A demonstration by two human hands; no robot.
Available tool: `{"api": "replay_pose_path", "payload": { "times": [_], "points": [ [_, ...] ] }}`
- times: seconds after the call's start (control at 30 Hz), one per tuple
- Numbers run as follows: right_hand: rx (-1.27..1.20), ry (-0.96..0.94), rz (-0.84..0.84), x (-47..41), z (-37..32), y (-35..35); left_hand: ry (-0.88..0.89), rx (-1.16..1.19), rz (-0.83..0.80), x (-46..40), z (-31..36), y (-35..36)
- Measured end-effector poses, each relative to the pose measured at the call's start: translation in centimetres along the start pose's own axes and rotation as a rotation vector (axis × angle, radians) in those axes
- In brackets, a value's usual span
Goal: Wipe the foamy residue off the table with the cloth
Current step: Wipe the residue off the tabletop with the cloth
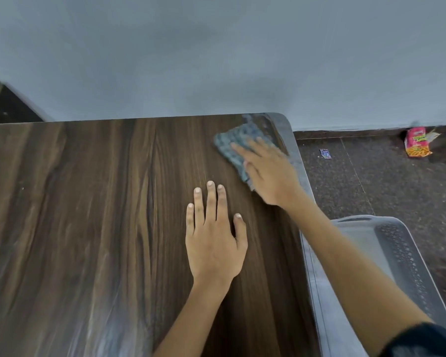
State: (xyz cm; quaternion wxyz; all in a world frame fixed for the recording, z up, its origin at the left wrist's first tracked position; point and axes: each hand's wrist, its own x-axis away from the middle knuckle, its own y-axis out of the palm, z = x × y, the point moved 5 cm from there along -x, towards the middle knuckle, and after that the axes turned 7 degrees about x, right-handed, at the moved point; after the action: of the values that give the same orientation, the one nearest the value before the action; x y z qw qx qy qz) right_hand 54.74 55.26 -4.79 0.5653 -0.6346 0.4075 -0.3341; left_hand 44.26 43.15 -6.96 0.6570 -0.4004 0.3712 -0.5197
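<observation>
From my remote seat, the biggest thing I see is the dark wood-grain table (88, 215), which runs out to a rounded far-right corner against a grey wall (216, 47). Beside its right edge, low down, stands a pale perforated plastic basket (397, 253). On the speckled floor (358, 181) beyond lie a red snack wrapper (417, 143) and a small scrap.

My two hands are apart. The left hand (214, 240) lies flat on the wood, fingers straight and spread, holding nothing. The right hand (268, 173) presses with straight fingers on the cloth (237, 148), a blue-grey patterned pad sitting near the far-right corner, just inside the edge. That hand is blurred, so I judge it to be mid-stroke.

The risks, as I read them: the cloth is so close to the right edge that an outward push could carry it, or any foam, off the table toward the floor or basket. A faint pale smear shows at the corner past the cloth; a short stroke would miss it. Only flat fingers hold the cloth, so it could bunch or slip.

The cloth's long axis runs diagonally, from its near end under my palm up and away to the far left.
</observation>
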Motion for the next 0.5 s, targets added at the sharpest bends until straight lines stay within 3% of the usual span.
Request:
{"api": "replay_pose_path", "payload": {
  "times": [0.2,0.27,0.4,0.5],
  "points": [
    [0.014,0.497,-0.013,-5.0,5.3,0.1,0.001,0.014,0.003,0.0,-0.1,0.1],
    [0.046,0.425,-0.016,-6.9,3.7,0.4,0.002,0.013,0.001,0.0,-0.1,0.1],
    [0.099,0.017,-0.026,-6.2,-1.8,1.2,0.000,0.012,0.007,0.0,0.0,0.0],
    [0.077,-0.014,-0.016,-3.1,-1.6,1.0,-0.002,0.011,0.011,0.0,0.1,0.0]
  ]
}}
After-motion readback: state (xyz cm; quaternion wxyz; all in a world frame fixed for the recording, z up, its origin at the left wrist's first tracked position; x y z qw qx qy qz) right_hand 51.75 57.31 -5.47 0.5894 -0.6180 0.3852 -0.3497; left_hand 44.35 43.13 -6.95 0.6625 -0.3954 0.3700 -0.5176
